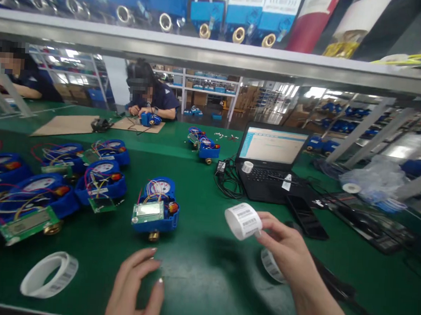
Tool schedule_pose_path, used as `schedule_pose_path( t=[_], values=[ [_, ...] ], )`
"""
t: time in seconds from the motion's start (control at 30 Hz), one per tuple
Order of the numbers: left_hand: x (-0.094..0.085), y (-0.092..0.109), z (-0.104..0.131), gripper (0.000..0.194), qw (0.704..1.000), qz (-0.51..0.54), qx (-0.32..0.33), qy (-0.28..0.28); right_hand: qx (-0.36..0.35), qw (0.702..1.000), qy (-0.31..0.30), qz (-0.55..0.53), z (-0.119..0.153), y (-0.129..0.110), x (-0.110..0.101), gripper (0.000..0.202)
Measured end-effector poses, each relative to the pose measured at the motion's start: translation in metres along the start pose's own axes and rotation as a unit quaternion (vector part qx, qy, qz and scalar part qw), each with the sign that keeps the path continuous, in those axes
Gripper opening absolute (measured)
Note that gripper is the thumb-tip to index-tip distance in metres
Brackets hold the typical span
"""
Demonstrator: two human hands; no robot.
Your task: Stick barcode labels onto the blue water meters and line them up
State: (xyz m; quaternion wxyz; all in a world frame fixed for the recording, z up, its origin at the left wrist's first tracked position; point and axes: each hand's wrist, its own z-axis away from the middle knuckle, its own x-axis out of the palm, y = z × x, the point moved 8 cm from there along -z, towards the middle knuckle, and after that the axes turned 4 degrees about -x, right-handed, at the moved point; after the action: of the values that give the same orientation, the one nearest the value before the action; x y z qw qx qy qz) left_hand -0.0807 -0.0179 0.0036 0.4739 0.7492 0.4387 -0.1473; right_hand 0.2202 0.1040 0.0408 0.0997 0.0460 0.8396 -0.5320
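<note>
Between the thumb and fingers of my right hand (285, 248) is a small roll of white barcode labels (243, 221), lifted above the green table. My left hand (136, 285) is low over the table with its fingers apart and nothing in them. Just beyond it stands a blue water meter (156, 208) with a green circuit board, coloured wires and a brass fitting. A second label roll (51, 276) lies on the table to the left of my left hand. Partly hidden behind my right wrist is another label strip (271, 265).
Several blue meters (101, 180) with exposed wires crowd the left side. A laptop (270, 160) stands at the back right, a black phone (306, 216) before it. Overhead runs a shelf edge (216, 52) bearing more meters. Across the table, a person (152, 91) handles a blue device.
</note>
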Motion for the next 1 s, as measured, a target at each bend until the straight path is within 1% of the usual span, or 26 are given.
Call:
schedule_pose_path(
  t=[0.07, 0.13, 0.17, 0.23, 0.3, 0.33, 0.37, 0.4, 0.43, 0.53, 0.6, 0.67, 0.7, 0.77, 0.8, 0.83, 0.9, 0.93, 1.0],
  values=[
    [0.007, 0.023, -0.009, 0.022, 0.996, 0.082, -0.022, -0.035, -0.012, 0.998, -0.002, -0.06, 0.014, -0.006, 0.031, 0.03],
    [0.017, 0.042, -0.018, 0.026, 0.98, 0.173, -0.058, -0.076, -0.027, 0.996, -0.018, -0.085, 0.027, -0.009, 0.057, 0.023],
    [0.023, 0.05, -0.022, 0.028, 0.966, 0.226, -0.078, -0.099, -0.035, 0.995, -0.03, -0.088, 0.032, -0.009, 0.068, 0.019],
    [0.035, 0.059, -0.027, 0.036, 0.925, 0.335, -0.12, -0.136, -0.06, 0.994, -0.051, -0.074, 0.04, -0.012, 0.085, 0.012],
    [0.042, 0.061, -0.028, 0.038, 0.883, 0.415, -0.161, -0.147, -0.091, 0.992, -0.072, -0.046, 0.044, -0.017, 0.096, 0.009],
    [0.043, 0.059, -0.028, 0.036, 0.874, 0.43, -0.176, -0.143, -0.104, 0.991, -0.082, -0.035, 0.045, -0.019, 0.1, 0.008],
    [0.043, 0.056, -0.028, 0.032, 0.875, 0.426, -0.184, -0.135, -0.111, 0.989, -0.091, -0.031, 0.045, -0.021, 0.103, 0.006],
    [0.041, 0.053, -0.027, 0.027, 0.885, 0.408, -0.186, -0.127, -0.11, 0.988, -0.099, -0.04, 0.045, -0.022, 0.105, 0.004],
    [0.038, 0.05, -0.026, 0.024, 0.9, 0.379, -0.18, -0.12, -0.099, 0.988, -0.099, -0.058, 0.044, -0.021, 0.105, 0.008],
    [0.03, 0.048, -0.023, 0.021, 0.946, 0.277, -0.12, -0.121, -0.035, 0.985, -0.06, -0.157, 0.038, -0.014, 0.101, 0.021],
    [0.027, 0.053, -0.021, 0.026, 0.963, 0.224, -0.065, -0.132, 0.008, 0.977, -0.036, -0.211, 0.036, -0.009, 0.102, 0.021],
    [0.026, 0.059, -0.02, 0.034, 0.971, 0.194, -0.024, -0.137, 0.035, 0.972, -0.027, -0.233, 0.036, -0.008, 0.106, 0.023],
    [0.025, 0.061, -0.02, 0.039, 0.973, 0.188, -0.016, -0.136, 0.045, 0.971, -0.025, -0.232, 0.036, -0.008, 0.108, 0.024],
    [0.024, 0.062, -0.022, 0.047, 0.973, 0.193, -0.018, -0.128, 0.059, 0.972, -0.017, -0.226, 0.038, -0.01, 0.111, 0.024],
    [0.023, 0.061, -0.022, 0.047, 0.972, 0.198, -0.023, -0.122, 0.064, 0.973, -0.015, -0.223, 0.039, -0.011, 0.111, 0.023],
    [0.021, 0.061, -0.023, 0.044, 0.972, 0.202, -0.027, -0.114, 0.062, 0.974, -0.014, -0.218, 0.039, -0.013, 0.112, 0.022],
    [0.016, 0.06, -0.024, 0.031, 0.975, 0.202, -0.022, -0.09, 0.044, 0.978, -0.023, -0.204, 0.039, -0.019, 0.111, 0.02],
    [0.014, 0.059, -0.024, 0.026, 0.978, 0.195, -0.013, -0.079, 0.028, 0.98, -0.033, -0.195, 0.038, -0.023, 0.11, 0.019],
    [0.011, 0.061, -0.023, 0.024, 0.983, 0.168, 0.02, -0.064, 0.005, 0.982, -0.058, -0.18, 0.036, -0.029, 0.11, 0.018]
  ],
)
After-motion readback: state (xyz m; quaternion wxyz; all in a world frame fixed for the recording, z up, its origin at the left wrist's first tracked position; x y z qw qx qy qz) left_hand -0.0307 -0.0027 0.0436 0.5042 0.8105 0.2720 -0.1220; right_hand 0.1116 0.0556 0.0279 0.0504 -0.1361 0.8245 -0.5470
